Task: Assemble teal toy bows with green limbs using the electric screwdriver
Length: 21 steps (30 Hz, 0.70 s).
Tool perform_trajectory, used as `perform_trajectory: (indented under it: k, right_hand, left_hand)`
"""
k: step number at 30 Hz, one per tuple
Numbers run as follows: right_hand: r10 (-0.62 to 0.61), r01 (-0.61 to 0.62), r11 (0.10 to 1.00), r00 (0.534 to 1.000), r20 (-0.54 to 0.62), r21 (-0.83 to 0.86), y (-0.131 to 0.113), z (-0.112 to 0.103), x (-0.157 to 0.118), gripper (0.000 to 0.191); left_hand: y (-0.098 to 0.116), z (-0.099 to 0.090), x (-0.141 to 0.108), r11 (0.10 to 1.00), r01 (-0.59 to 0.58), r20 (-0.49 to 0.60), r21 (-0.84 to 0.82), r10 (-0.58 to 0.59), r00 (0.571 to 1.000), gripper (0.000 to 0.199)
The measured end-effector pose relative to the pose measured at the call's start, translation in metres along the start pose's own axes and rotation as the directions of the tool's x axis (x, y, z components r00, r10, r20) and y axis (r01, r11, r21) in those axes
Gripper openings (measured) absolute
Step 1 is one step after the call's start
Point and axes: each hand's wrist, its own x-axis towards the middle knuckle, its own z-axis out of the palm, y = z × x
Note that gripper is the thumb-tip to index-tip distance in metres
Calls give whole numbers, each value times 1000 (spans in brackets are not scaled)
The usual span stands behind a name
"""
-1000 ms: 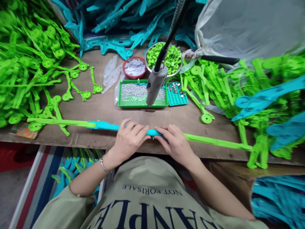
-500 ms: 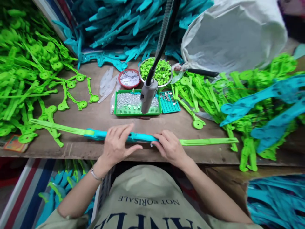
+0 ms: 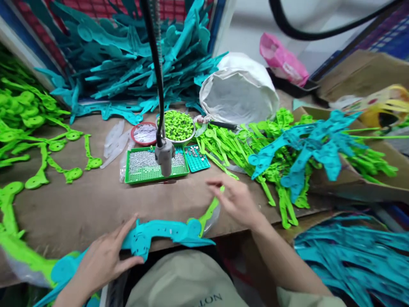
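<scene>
A long blue plastic piece (image 3: 159,230) lies flat along the near table edge, with a slim green plastic arm (image 3: 209,212) joined at its right end. My left hand (image 3: 107,251) grips the blue piece left of its middle, thumb on the near side and fingers over the far side. Another green arm (image 3: 28,256) curves out from the left end, partly behind that hand. My right hand (image 3: 236,200), blurred, has thumb and fingers closed about the tip of the right green arm. Clear film (image 3: 213,219) shows beside that arm.
A green tray (image 3: 156,181) of small metal parts, a teal tray (image 3: 200,164), a red basket (image 3: 143,133) and a bowl of green bits (image 3: 179,125) stand beyond. A lamp-like tool (image 3: 164,157) hangs above. Green parts (image 3: 230,147) are heaped right; blue parts (image 3: 128,59) behind.
The blue piece has turned from its narrow edge to its flat side and come nearer me. Both hands moved with it, the right out to the green arm's tip. The view swung right.
</scene>
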Motion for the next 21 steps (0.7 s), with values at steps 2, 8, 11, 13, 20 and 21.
perform_trajectory:
  k: [2,8,11,13,20,21]
  right_hand:
    - [116,-136,983,981,-158,-122,33,-18,6,17]
    - [351,-301,826,936,17,-477,107,-9,14,15]
    - [253,-266,811,963,-99,-520,109,-5,37,20]
    - [117,-208,786,975,-191,-582,110,-13,66,26]
    - [166,-235,705,972,-166,-670,154,-39,171,40]
    - [198,-244,681,969,-147,-690,159,-38,178,49]
  left_hand:
    - [-6,0,-6,999,43,24,-28,-42,999,100]
    - [-2,-3,-8,976,186,188,-111,-163,969,110]
    - [1,-5,-6,980,181,206,-88,-160,965,103]
    - [3,-6,-6,982,176,195,-68,-160,968,92]
    - [25,-19,-10,988,72,66,138,-81,994,87]
    - [30,-20,-10,986,62,47,152,-70,996,87]
